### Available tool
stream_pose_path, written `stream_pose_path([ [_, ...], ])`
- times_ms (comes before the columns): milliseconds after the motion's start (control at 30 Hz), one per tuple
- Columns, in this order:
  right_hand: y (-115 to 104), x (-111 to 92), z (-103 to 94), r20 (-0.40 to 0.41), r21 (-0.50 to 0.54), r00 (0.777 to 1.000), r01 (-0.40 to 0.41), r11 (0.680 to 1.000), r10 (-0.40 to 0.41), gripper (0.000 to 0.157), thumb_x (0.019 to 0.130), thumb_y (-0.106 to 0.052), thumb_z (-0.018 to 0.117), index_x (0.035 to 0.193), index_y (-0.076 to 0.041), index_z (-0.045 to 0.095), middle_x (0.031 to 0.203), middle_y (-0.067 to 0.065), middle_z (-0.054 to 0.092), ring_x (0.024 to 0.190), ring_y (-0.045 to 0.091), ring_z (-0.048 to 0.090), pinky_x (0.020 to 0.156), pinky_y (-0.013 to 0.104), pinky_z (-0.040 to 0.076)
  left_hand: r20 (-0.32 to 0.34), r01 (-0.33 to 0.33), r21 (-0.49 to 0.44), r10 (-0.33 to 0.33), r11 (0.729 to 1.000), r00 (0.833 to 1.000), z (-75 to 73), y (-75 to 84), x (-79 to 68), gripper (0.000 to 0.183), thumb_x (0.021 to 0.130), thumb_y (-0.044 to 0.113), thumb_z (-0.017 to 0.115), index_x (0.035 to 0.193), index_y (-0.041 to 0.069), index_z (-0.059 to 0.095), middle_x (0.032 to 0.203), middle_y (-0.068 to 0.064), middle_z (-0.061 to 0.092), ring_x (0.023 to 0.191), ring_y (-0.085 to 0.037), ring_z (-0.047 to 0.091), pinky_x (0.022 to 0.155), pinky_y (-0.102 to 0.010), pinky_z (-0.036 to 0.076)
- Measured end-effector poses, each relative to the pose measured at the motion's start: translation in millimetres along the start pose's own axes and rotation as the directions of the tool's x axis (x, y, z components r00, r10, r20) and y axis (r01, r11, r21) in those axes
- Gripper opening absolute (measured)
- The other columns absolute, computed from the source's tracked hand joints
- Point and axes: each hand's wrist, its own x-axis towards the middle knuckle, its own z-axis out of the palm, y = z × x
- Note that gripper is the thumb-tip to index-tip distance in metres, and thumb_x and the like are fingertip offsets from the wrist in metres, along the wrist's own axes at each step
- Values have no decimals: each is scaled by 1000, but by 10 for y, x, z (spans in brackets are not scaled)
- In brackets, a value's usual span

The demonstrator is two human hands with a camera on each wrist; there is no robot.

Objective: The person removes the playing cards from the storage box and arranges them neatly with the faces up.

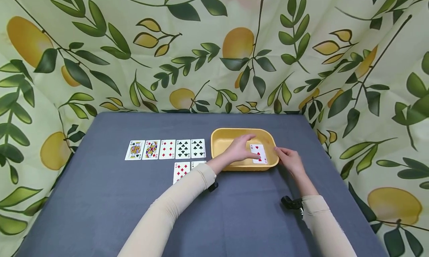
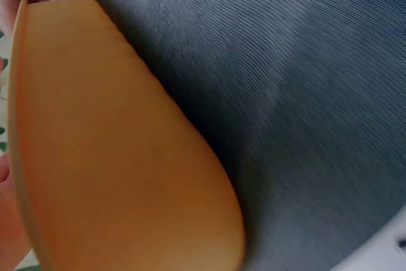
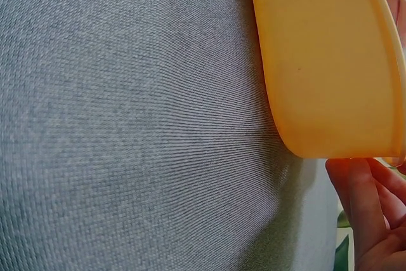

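Note:
A yellow plastic tray (image 1: 242, 131) with raised sides stands on the table, a playing card with red hearts (image 1: 256, 149) lying inside it. Over the tray's inside reaches my left hand (image 1: 238, 149), thumb and index finger spread apart, the thumb overlapping the card in the head view. Whether the thumb touches the card I cannot tell. At the tray's right end, my right hand (image 1: 291, 162) holds the rim with its fingertips. The right wrist view shows bent fingers (image 3: 365, 201) against the outside of the tray's end wall.
Left of the tray lies a row of several face-up cards, from a king (image 1: 135, 150) to a clubs card (image 1: 198, 149). Below it are an eight of diamonds (image 1: 181, 171) and another card partly hidden by my left forearm. Patterned cloth (image 1: 207, 63) hangs behind the grey table (image 1: 110, 197).

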Motion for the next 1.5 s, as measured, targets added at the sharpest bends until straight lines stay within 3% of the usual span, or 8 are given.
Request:
stream_pose_path([
  [200,-22,13,62,12,14,1000,21,1000,-21,54,100,-39,53,128,8,59,112,22,66,74,2,58,65,18,52,32,34,103,-37,994,999,148,-17,137,85,74,27,86,144,4,44,143,-10,49,132,-23,45,108,-26,35],
  [367,-36,29,121,29,29,999,22,999,-23,53,101,-37,53,128,8,59,115,24,65,75,3,60,66,17,52,66,89,227,-107,970,992,208,-72,200,86,72,28,88,142,4,45,140,-10,52,127,-22,49,105,-26,38],
  [700,-50,31,154,19,40,1000,16,999,-17,51,100,-36,54,127,7,60,114,22,66,75,3,60,66,17,52,126,96,341,-146,935,981,284,-132,269,76,71,29,88,133,4,51,122,-6,58,106,-16,54,92,-24,45],
  [1200,-61,-10,54,12,10,1000,-3,1000,3,54,101,-39,52,129,7,59,115,22,65,77,6,59,67,20,53,168,35,394,-110,918,980,256,-91,330,77,75,31,85,137,5,50,131,-7,58,116,-18,54,97,-25,43],
  [1500,-27,-19,11,-3,-10,1000,-6,1000,6,54,101,-39,52,128,6,59,115,22,65,77,5,59,67,19,52,165,7,339,-67,941,984,278,-117,354,75,72,31,88,133,4,53,123,-6,62,106,-17,56,94,-23,44],
])
